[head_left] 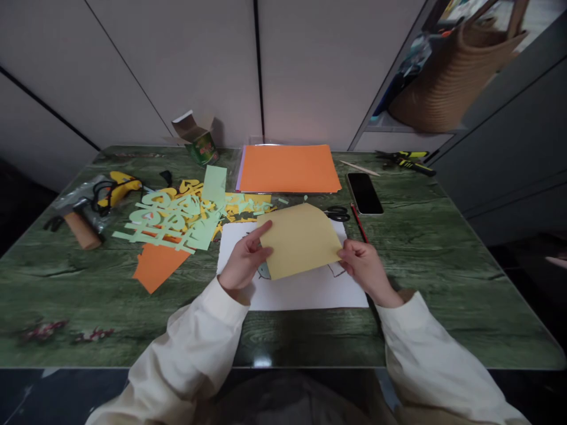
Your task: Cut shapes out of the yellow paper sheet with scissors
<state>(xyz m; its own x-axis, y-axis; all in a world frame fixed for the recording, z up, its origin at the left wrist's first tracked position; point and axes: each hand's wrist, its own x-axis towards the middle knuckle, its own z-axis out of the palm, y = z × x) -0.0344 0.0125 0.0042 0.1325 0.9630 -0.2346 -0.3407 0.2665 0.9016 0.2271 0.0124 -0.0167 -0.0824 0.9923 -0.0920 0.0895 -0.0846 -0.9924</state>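
Between my two hands is a sheet of pale yellow paper (305,242), its upper right corner curving. My left hand (245,257) pinches its left edge, thumb and forefinger apart along the side. At the lower right corner, my right hand (365,265) grips it between thumb and fingers. Below lies a white sheet (305,298) with dark drawn lines, mostly covered by the yellow one. Black-handled scissors (337,213) poke out behind the yellow paper. A red pencil (359,223) rests just beyond my right hand.
Cut green paper pieces (177,215) and an orange scrap (162,265) lie to the left, near a yellow glue gun (121,186) and a hammer (82,227). Orange sheets (290,168), an open box (201,144), a phone (365,193) and pliers (407,160) are farther back.
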